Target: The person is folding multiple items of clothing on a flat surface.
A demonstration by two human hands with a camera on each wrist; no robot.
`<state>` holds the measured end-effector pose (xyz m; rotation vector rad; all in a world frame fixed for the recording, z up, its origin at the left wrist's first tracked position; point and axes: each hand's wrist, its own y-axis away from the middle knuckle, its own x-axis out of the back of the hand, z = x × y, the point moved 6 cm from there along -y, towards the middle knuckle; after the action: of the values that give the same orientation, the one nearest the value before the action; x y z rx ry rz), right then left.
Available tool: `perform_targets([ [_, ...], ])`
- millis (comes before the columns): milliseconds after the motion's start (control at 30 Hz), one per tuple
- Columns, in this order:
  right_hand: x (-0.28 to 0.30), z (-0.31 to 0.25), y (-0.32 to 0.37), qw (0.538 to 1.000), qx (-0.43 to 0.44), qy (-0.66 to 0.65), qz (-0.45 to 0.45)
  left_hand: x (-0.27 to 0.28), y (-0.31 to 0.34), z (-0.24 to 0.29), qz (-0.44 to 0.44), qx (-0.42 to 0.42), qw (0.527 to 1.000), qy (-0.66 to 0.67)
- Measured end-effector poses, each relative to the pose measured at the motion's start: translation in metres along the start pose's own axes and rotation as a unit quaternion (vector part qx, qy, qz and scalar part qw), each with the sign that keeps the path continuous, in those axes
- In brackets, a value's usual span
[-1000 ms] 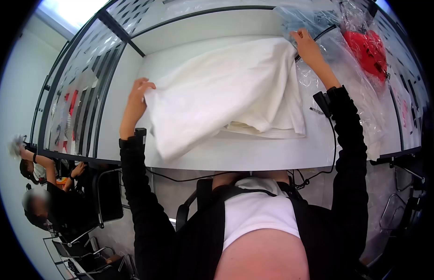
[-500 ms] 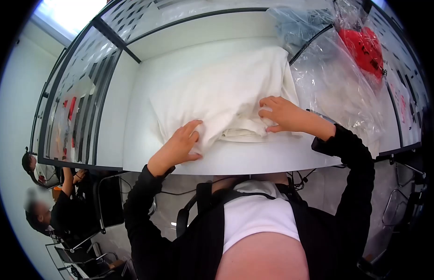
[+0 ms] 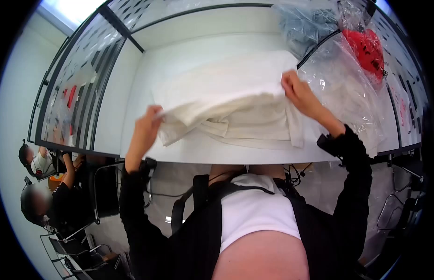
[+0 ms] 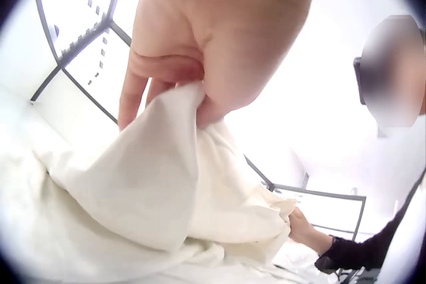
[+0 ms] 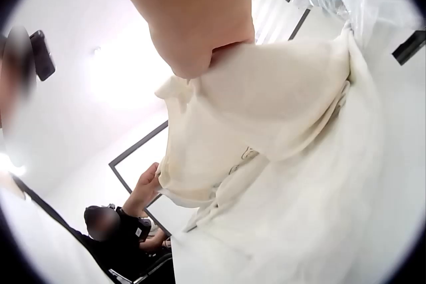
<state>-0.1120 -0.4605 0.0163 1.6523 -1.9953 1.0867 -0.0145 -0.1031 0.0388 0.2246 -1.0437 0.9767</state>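
Observation:
A piece of white cloth [image 3: 226, 88], loosely folded, lies across the white table. My left hand [image 3: 146, 128] pinches its near left corner and holds that edge up; in the left wrist view the cloth [image 4: 160, 171] hangs in a peak from the thumb and fingers of the hand [image 4: 193, 51]. At the right, my right hand [image 3: 298, 91] grips the same lifted edge. The right wrist view has the cloth [image 5: 279, 91] draping down from the closed fist [image 5: 200, 44]. Between the hands the raised edge sags, and creased inner layers show beneath it.
Clear plastic bags lie at the right, one with blue-grey contents [image 3: 305, 30] and one with a red item [image 3: 366, 53]. Low white panels with black frame bars [image 3: 116, 23] bound the table [image 3: 217, 156]. People [image 3: 53, 200] sit beyond the left side.
From wide apart, both hands came in to the near edge of the cloth, then moved outward again. They now grip that edge, which has risen off the lower layers.

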Motion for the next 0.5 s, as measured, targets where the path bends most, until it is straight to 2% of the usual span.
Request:
perform_targets([
  [67, 0.009, -0.007, -0.024, 0.999, 0.027, -0.016, 0.038, 0.016, -0.025, 0.0, 0.078, -0.015, 0.997, -0.019],
  [100, 0.013, -0.008, -0.039, 0.997, 0.056, -0.023, 0.048, 0.021, -0.042, -0.003, 0.13, -0.068, 0.989, -0.016],
  [167, 0.018, -0.001, -0.068, 0.998, 0.02, 0.015, -0.055, 0.031, -0.077, -0.002, 0.15, -0.096, 0.984, -0.004],
  [200, 0.023, -0.006, -0.082, 0.99, 0.135, 0.0, -0.048, 0.033, -0.094, -0.007, 0.116, -0.072, 0.99, 0.03],
  [233, 0.03, -0.025, -0.084, 0.968, 0.247, -0.014, -0.039, 0.032, -0.107, -0.009, 0.035, -0.032, 0.991, 0.123],
  [267, 0.037, -0.028, -0.086, 0.975, 0.199, -0.016, -0.097, 0.035, -0.112, 0.004, -0.007, -0.091, 0.989, 0.118],
  [300, 0.04, -0.037, -0.089, 0.969, 0.213, 0.014, -0.124, 0.037, -0.118, 0.017, -0.048, -0.15, 0.981, 0.113],
  [333, 0.044, -0.043, -0.092, 0.961, 0.226, 0.045, -0.15, 0.039, -0.123, 0.027, -0.063, -0.194, 0.979, 0.021],
  [400, 0.053, -0.049, -0.098, 0.947, 0.242, 0.112, -0.178, 0.056, -0.138, 0.036, -0.048, -0.215, 0.973, -0.074],
  [433, 0.069, -0.054, -0.105, 0.951, 0.256, 0.139, -0.107, 0.066, -0.144, 0.039, -0.042, -0.221, 0.967, -0.12],
  [467, 0.086, -0.06, -0.111, 0.948, 0.271, 0.164, -0.036, 0.084, -0.156, 0.033, -0.016, -0.151, 0.983, -0.107],
  [500, 0.105, -0.068, -0.117, 0.939, 0.285, 0.189, 0.035, 0.106, -0.166, 0.03, 0.011, -0.177, 0.979, -0.096],
])
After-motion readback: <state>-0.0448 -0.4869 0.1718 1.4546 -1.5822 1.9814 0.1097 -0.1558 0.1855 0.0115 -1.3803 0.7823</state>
